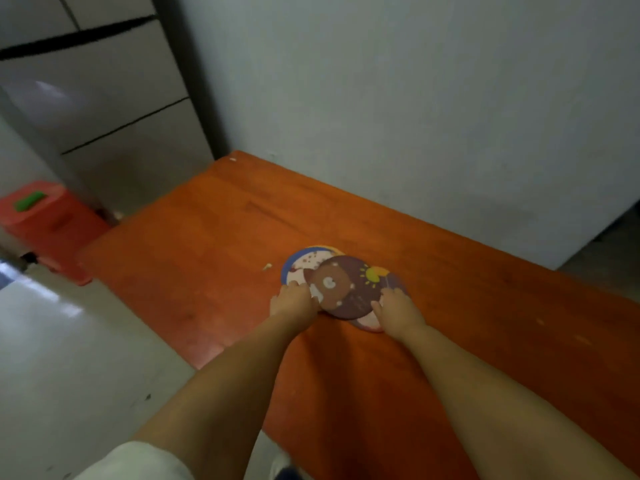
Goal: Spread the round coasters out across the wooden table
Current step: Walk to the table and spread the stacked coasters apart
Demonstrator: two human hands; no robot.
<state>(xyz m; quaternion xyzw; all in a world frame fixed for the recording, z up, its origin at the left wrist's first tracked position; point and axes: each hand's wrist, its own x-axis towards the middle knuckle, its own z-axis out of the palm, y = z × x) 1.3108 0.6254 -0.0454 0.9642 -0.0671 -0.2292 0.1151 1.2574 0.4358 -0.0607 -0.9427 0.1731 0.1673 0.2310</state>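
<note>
Several round coasters lie overlapping in a loose pile near the middle of the wooden table (pixel 214 237). On top is a dark brown coaster with a bear picture (pixel 341 287). A blue-rimmed white coaster (pixel 304 263) pokes out at the left, and a purple one with a yellow sun (pixel 388 277) at the right. My left hand (pixel 294 301) rests with its fingers on the pile's left edge. My right hand (pixel 398 311) presses on the right side, over a pinkish coaster (pixel 369 322). Whether either hand grips a coaster is hidden by the fingers.
The table is orange-brown and runs along a grey wall (pixel 415 116). A small crumb (pixel 266 266) lies left of the pile. A tall fridge (pixel 114 109) stands at the far left, with a red plastic stool (pixel 52 223) beside it on the pale floor.
</note>
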